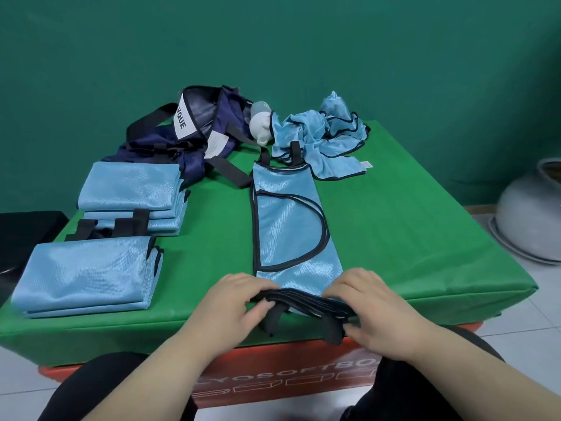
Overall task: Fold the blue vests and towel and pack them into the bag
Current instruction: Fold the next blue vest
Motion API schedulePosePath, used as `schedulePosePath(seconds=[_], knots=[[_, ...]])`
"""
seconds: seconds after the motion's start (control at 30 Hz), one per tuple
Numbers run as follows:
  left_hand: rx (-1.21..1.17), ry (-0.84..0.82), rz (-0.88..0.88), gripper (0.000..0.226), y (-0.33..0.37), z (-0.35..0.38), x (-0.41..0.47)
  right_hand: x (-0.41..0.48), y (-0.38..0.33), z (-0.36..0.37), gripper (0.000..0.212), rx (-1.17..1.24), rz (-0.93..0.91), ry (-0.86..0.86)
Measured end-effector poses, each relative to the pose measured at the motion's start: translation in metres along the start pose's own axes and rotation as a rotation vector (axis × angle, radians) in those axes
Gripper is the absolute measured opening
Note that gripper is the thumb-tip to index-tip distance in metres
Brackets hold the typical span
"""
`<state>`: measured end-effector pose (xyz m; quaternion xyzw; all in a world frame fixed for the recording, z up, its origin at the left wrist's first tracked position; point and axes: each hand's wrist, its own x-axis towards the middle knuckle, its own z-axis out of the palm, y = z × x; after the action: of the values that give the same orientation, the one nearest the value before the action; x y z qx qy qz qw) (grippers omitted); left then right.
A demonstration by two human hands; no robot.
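A light-blue vest [288,226] with black trim lies folded lengthwise down the middle of the green table [409,232]. My left hand [239,302] and my right hand [376,311] grip its near black-banded end at the table's front edge. Two stacks of folded blue vests sit at the left, one near [88,275] and one farther back [133,196]. The navy bag [194,132] lies open at the back left. Unfolded blue cloth [321,138] lies crumpled at the back right.
A white and grey object [259,123] lies between the bag and the crumpled cloth. A black item [27,235] sits off the table's left side. A grey pot [534,214] stands on the tiled floor to the right. An orange box base shows under the table.
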<state>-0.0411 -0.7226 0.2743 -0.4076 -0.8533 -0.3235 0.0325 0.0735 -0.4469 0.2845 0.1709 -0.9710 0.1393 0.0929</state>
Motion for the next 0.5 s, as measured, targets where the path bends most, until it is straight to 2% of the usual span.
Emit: schedulePosePath(seconds=[0.13, 0.27, 0.37, 0.5], knots=[[-0.113, -0.050, -0.158, 0.019, 0.002, -0.003, 0.002, 0.005, 0.000, 0.001, 0.060, -0.010, -0.016, 0.050], [-0.200, -0.081, -0.236, 0.028, 0.004, -0.007, 0.003, 0.010, -0.003, -0.003, 0.047, 0.129, 0.055, 0.164], [-0.233, -0.106, -0.240, 0.036, 0.005, -0.011, 0.002, 0.009, -0.007, -0.007, 0.034, 0.320, 0.165, 0.248], [-0.234, -0.107, -0.185, 0.048, 0.010, -0.016, 0.004, 0.011, -0.012, -0.009, 0.031, 0.469, 0.270, 0.283]])
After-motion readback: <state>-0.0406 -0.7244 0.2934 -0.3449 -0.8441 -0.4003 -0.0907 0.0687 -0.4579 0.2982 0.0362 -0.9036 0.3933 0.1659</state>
